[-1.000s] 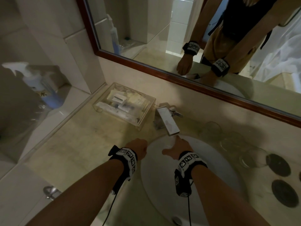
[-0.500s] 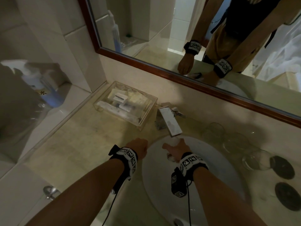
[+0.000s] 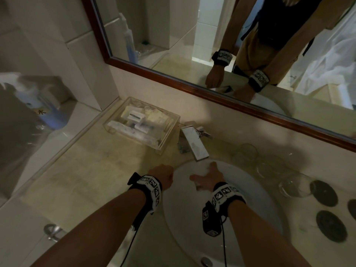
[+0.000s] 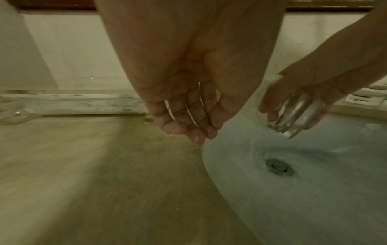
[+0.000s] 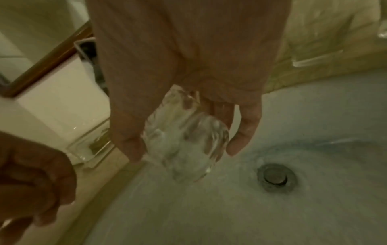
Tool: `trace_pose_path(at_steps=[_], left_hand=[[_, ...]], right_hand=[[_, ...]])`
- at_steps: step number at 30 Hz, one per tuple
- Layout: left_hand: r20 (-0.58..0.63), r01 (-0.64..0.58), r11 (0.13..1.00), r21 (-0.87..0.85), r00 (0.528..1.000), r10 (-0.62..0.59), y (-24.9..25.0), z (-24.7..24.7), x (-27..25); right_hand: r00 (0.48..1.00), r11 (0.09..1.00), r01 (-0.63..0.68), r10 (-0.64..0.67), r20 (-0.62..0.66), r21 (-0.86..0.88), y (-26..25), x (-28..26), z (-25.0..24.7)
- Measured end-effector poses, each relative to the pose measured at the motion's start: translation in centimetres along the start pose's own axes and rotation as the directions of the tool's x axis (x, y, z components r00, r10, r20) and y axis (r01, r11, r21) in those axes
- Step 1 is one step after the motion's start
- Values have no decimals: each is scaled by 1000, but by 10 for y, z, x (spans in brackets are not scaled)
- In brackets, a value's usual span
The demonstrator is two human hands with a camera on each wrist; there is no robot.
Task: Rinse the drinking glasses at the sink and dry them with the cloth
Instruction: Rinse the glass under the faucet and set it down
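My right hand [image 3: 209, 176] grips a clear drinking glass [image 5: 184, 145] just under the flat metal faucet spout [image 3: 194, 143], over the white sink [image 3: 250, 199]. The glass [image 4: 299, 112] is tilted, thumb on one side and fingers on the other, and water runs over it toward the drain [image 5: 275, 177]. My left hand [image 3: 161, 175] hangs at the sink's left rim with loose fingers [image 4: 188, 116] and holds nothing. Three more glasses stand on the counter right of the faucet: [image 3: 246, 153], [image 3: 271, 164], [image 3: 294, 185]. No cloth shows in any view.
A clear box of toiletries [image 3: 142, 122] stands on the counter left of the faucet. Dark round coasters [image 3: 323, 192] lie at the right, beside the glasses. A spray bottle [image 3: 38, 105] stands on the far left ledge. A framed mirror [image 3: 192, 87] runs along the back wall.
My right hand has turned and shifted a little with the glass under the spout. The left hand has stayed at the sink's rim.
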State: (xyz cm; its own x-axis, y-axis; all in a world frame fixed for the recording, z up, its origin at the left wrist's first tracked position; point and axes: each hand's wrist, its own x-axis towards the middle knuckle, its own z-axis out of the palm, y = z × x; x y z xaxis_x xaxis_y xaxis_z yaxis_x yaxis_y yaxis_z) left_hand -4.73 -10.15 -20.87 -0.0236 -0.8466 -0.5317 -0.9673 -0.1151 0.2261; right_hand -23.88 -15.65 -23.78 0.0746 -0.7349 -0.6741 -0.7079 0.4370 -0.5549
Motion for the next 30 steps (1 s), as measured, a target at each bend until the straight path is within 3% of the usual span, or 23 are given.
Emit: trace_pose_path(at_steps=[4, 15, 18, 22, 30], left_hand=[[-4, -13, 1000, 8, 1000, 13, 2, 2, 0], [-10, -11, 1000, 1, 1000, 11, -1, 6, -4], [-19, -11, 1000, -25, 1000, 10, -5, 6, -4], [-9, -11, 1000, -26, 1000, 11, -9, 5, -4], [11, -17, 1000, 0, 1000, 17, -10, 3, -3]], right_hand=[[985, 987, 157, -160, -70, -44, 5, -12, 1], [971, 945, 207, -230, -64, -254, -9, -21, 3], [960, 865, 213, -271, -66, -454, -14, -22, 3], [927, 685, 240, -371, -46, -688, -18, -22, 2], [867, 493, 339, -494, 64, -801, -9, -25, 1]])
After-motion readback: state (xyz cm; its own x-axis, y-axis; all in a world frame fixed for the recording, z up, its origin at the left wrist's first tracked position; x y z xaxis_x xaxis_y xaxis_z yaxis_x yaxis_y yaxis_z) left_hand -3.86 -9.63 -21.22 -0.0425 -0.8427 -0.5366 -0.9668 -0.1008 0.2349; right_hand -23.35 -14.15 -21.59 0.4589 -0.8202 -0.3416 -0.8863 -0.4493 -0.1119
